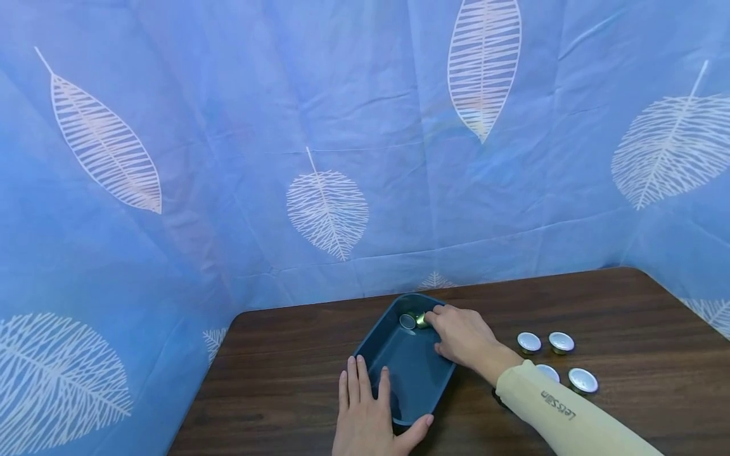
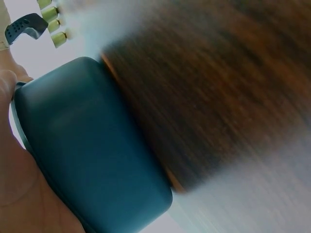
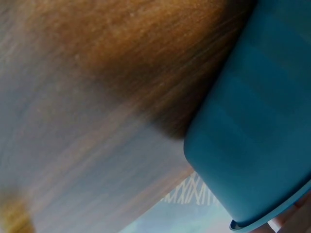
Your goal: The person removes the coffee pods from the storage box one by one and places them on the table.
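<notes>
A dark blue rectangular tray (image 1: pixel 416 380) stands on the table, angled away to the upper right. My left hand (image 1: pixel 367 421) rests at its near left corner with fingers straight, the thumb by the near rim. Over the right rim reaches my right hand (image 1: pixel 463 335), its fingertips pinching a green-gold coffee capsule (image 1: pixel 422 321) near the far end of the tray. Beside that one, another capsule (image 1: pixel 407 322) lies in the tray, its silvery round face showing. Both wrist views show the tray's outer wall (image 2: pixel 102 150), with the capsules inside hidden there.
Several silver-lidded capsules (image 1: pixel 561 342) stand on the wooden table (image 1: pixel 285 367) right of the tray; the right forearm's pale sleeve (image 1: pixel 564 405) partly covers one. A blue curtain (image 1: pixel 388 209) with white leaf prints hangs behind the table's far edge.
</notes>
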`<state>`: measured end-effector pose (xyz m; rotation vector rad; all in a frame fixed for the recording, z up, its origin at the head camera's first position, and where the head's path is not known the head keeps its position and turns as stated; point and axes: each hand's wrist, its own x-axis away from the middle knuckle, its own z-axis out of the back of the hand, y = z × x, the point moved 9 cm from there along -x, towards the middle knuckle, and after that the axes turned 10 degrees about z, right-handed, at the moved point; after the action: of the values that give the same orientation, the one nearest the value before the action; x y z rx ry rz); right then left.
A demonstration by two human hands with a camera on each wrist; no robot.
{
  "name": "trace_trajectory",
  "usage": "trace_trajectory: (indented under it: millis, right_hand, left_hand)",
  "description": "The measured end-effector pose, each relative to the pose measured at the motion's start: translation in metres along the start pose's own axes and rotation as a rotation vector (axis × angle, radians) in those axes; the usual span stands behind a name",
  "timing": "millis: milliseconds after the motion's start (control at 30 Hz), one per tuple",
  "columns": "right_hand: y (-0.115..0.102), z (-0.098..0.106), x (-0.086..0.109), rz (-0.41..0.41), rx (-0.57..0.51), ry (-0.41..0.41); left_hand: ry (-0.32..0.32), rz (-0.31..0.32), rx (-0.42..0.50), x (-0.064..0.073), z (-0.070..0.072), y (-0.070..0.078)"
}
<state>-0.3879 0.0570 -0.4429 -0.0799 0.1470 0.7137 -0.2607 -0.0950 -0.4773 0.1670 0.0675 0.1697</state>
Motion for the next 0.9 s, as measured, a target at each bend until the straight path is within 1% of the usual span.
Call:
trace_trajectory:
  millis: [333, 500, 733, 900]
  right_hand:
    - [-0.0017, -0.0036, -0.0014, 0.002, -0.017, -0.046]
    - [-0.0041, -0.0033, -0.0049, 0.024, -0.016, -0.072]
    - [-0.0022, -0.008, -0.007, 0.048, -0.019, -0.131]
    - [0.0007, -0.0092, -0.0049, 0.02, -0.076, -0.132]
  left_hand:
    - [-0.005, -0.003, -0.003, 0.0021, -0.0005, 0.0009]
    - [-0.002, -0.01, -0.015, 0.0011, 0.0024, 0.0006]
    - [-0.04, -0.007, 0.023, 0.0, 0.0021, 0.0006]
    - [-0.058, -0.008, 0.031, 0.0004, 0.0002, 0.0005]
